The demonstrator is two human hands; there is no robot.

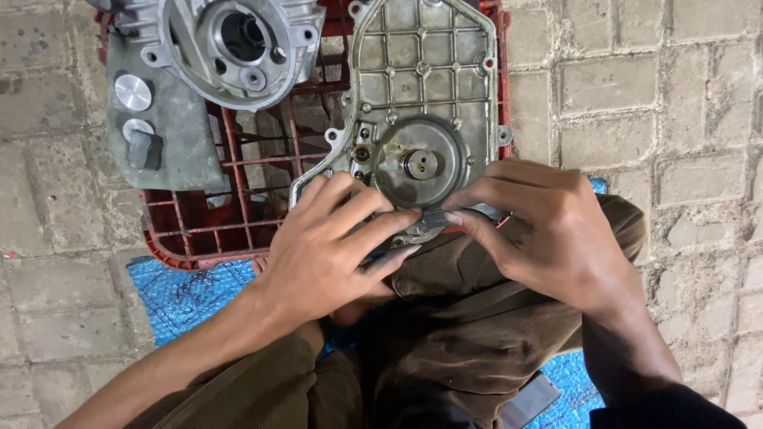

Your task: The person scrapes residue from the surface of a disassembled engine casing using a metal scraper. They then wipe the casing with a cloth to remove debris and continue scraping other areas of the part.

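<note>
- A small grey metal piece [433,218] is pinched between the fingertips of the left hand [326,246] and right hand [548,230], at the ribbed engine cover's [421,79] lower edge.
- Fitting appears underway; careful alignment is probably called for.

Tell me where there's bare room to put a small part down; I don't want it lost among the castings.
Bare brick paving lies right of the red crate, and more left of it. The crate is crowded: ribbed cover, round housing, with left hand and right hand at its near edge.
</note>
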